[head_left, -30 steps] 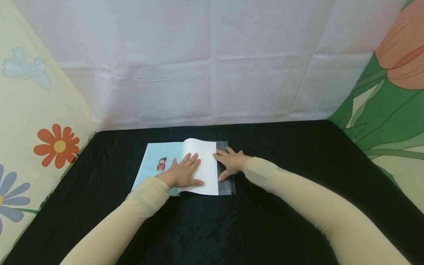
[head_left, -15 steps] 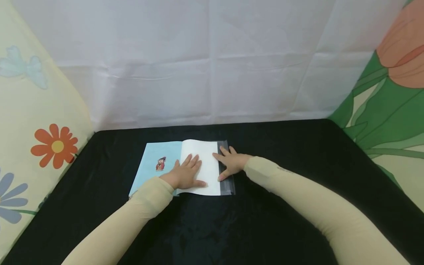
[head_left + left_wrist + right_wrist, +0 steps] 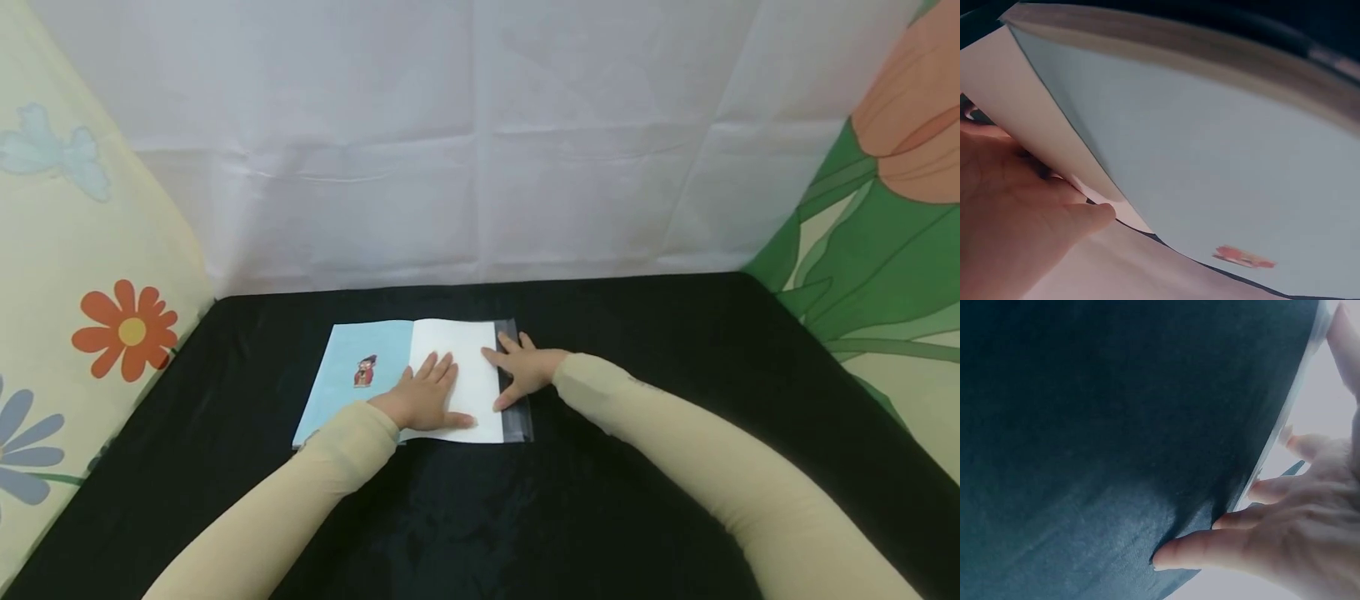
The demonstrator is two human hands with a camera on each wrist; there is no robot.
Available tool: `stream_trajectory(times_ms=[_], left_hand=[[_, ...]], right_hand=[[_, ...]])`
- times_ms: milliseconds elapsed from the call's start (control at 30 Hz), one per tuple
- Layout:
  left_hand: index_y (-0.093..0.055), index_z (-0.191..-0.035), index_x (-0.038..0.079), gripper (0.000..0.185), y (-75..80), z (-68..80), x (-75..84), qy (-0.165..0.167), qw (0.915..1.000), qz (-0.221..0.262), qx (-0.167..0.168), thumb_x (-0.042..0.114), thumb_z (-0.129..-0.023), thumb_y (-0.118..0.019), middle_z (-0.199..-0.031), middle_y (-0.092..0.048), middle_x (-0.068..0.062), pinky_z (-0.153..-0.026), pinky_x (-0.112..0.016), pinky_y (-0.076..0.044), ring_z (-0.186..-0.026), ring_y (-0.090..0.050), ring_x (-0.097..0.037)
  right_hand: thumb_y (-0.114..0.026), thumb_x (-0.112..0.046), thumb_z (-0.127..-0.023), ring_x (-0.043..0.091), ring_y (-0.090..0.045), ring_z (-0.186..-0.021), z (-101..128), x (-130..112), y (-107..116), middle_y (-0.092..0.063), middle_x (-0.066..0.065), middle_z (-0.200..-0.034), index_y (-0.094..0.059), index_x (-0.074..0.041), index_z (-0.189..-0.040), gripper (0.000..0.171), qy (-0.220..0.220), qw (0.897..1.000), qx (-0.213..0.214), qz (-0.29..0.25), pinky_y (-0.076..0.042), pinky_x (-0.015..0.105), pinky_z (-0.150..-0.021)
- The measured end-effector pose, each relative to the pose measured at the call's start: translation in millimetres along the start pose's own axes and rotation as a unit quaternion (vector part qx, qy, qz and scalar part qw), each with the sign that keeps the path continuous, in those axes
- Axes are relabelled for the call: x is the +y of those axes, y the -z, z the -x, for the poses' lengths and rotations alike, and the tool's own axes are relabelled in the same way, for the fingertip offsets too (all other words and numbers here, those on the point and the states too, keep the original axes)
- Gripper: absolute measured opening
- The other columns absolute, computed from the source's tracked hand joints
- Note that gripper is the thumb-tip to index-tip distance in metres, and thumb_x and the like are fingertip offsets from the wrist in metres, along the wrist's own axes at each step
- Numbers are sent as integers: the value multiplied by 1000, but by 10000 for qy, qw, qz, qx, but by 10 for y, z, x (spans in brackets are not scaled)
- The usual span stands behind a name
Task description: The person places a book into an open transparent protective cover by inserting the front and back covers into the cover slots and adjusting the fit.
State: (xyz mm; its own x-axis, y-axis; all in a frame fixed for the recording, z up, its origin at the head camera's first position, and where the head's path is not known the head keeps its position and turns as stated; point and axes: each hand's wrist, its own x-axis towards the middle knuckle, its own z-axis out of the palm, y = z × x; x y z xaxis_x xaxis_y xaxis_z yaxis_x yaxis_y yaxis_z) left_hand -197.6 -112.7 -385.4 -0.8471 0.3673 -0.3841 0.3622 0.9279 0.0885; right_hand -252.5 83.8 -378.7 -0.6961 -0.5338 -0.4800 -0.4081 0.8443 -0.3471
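On the left we see a yellow floral cloth (image 3: 90, 275) bordering the black table cover (image 3: 480, 517). Toward the back of that cover, left of its middle, lies our book (image 3: 352, 375), its pale blue cover facing up with a small red cartoon figure (image 3: 365, 372) printed on it. The white page (image 3: 457, 367) is folded over to the right and lies flat. Our left hand (image 3: 423, 400) presses on this page with the fingers straight and spread, gripping nothing; the left wrist view shows the palm (image 3: 1016, 225) lying against the paper. Just right of the page a strip of clear plastic sleeve (image 3: 516, 421) shows along the edge. Our right hand (image 3: 525, 371) rests flat across that edge, fingers stretched out and relaxed, touching page and plastic without clasping either. Further right stands a green and orange flower print (image 3: 885, 208), with white cloth (image 3: 480, 133) behind.
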Motion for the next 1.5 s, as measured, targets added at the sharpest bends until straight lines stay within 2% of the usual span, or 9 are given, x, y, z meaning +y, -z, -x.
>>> stream_trajectory(times_ms=[200, 567, 1167, 1500], left_hand=[[-20, -154, 2, 85, 3, 3, -91, -205, 9998, 71, 31, 54, -95, -52, -162, -8, -11, -113, -58, -15, -148, -1, -30], [-19, -154, 3, 90, 52, 144, -234, -205, 9989, 402, -113, 52, -91, -60, -162, -7, -11, -113, -59, -13, -148, -4, -30], [-21, -154, 3, 88, 14, 150, -122, 33, 9998, -186, -51, 51, -92, -60, -162, -8, -10, -114, -58, -13, -148, -4, -30], [-21, -154, 3, 86, -6, 131, -101, 87, 9998, -184, -75, 50, -93, -60, -162, -8, -10, -114, -57, -12, -148, -3, -30]], right_hand=[[-68, -48, -88, 49, 10, -142, -10, 5, -50, 9, 20, -160, -10, -15, -158, 97, -72, 10000, 2, 24, -13, 67, -109], [-69, -50, -87, 46, 10, -143, -27, -1, -73, 9, 18, -161, -10, -17, -158, 98, -157, 9999, 27, -54, -13, 67, -109], [-69, -49, -87, 46, 13, -143, 4, -3, -33, 11, 17, -161, -8, -18, -158, 98, -117, 9999, -19, -75, -10, 67, -109], [-67, -51, -87, 45, 14, -143, -15, 6, -30, 13, 16, -161, -6, -19, -158, 99, -134, 9999, -82, -12, -10, 67, -109]])
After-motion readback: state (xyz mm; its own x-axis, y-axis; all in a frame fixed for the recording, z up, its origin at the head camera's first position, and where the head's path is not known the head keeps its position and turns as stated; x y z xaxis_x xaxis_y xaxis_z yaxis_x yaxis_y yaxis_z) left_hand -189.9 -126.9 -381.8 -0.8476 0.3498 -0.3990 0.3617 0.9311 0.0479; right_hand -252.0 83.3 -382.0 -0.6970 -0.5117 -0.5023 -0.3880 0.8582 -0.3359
